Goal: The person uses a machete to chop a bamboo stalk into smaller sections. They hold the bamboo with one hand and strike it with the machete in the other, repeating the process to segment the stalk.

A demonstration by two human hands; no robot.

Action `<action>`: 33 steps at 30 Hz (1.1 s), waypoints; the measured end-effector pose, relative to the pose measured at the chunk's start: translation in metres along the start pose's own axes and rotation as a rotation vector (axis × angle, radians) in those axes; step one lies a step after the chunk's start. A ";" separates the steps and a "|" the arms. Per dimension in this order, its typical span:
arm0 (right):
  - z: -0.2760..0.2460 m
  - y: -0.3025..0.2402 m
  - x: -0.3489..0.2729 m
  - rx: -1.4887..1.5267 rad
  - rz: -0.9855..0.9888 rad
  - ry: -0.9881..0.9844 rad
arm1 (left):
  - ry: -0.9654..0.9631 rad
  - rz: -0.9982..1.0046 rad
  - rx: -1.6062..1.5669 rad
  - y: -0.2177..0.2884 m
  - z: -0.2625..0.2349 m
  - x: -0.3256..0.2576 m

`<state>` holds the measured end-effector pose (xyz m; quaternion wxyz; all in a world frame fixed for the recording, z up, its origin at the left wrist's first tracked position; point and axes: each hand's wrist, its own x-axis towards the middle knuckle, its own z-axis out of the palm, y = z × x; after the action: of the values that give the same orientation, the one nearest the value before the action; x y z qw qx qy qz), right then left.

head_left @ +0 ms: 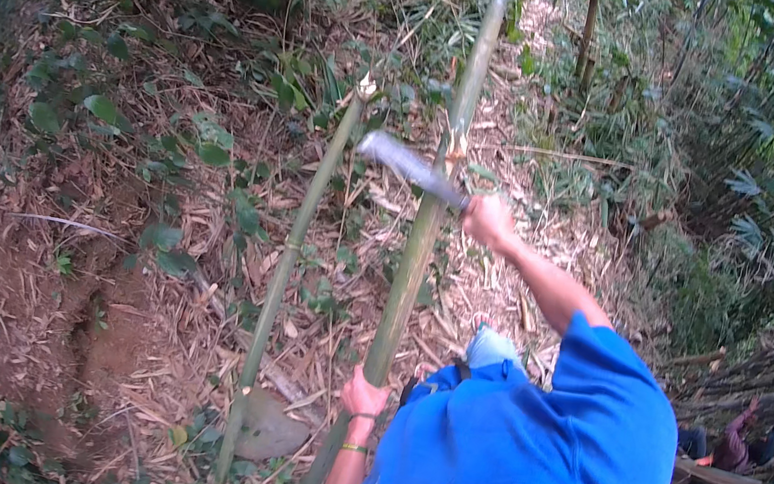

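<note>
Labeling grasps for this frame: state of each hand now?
Left hand: closed around the bamboo pole.
Right hand: closed on the blade handle, raised beside the pole.

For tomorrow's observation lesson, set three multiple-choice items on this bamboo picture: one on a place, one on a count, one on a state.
1. Where does the left hand grip?
A. the thicker pole
B. the thinner pole
C. the stone

2. How many long bamboo poles stand in front of the person?
A. one
B. two
C. four

3. What is the state of the right hand?
A. open and empty
B. resting on the ground
C. raised, closed on a blade

Answers: 1 A, its fingers wrap the thicker pole low down. 2 B, a thinner and a thicker pole run side by side. 3 C, the fist holds the blade's handle beside the thicker pole.
</note>
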<state>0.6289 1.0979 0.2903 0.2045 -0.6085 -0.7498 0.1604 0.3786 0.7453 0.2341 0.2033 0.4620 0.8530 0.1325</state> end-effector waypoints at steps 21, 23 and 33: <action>-0.035 0.008 -0.020 -0.104 -0.378 -0.130 | -0.056 -0.046 -0.015 -0.008 -0.023 -0.009; -0.050 0.005 -0.021 -0.173 -0.910 -0.208 | -0.065 -0.007 -0.040 0.003 -0.021 0.001; -0.040 0.009 0.012 -0.411 -0.569 -0.167 | -0.082 0.018 -0.055 0.002 -0.029 -0.015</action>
<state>0.6549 1.1109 0.3216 0.0523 -0.3885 -0.9199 -0.0079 0.3736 0.7328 0.2636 0.2494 0.4689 0.8359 0.1388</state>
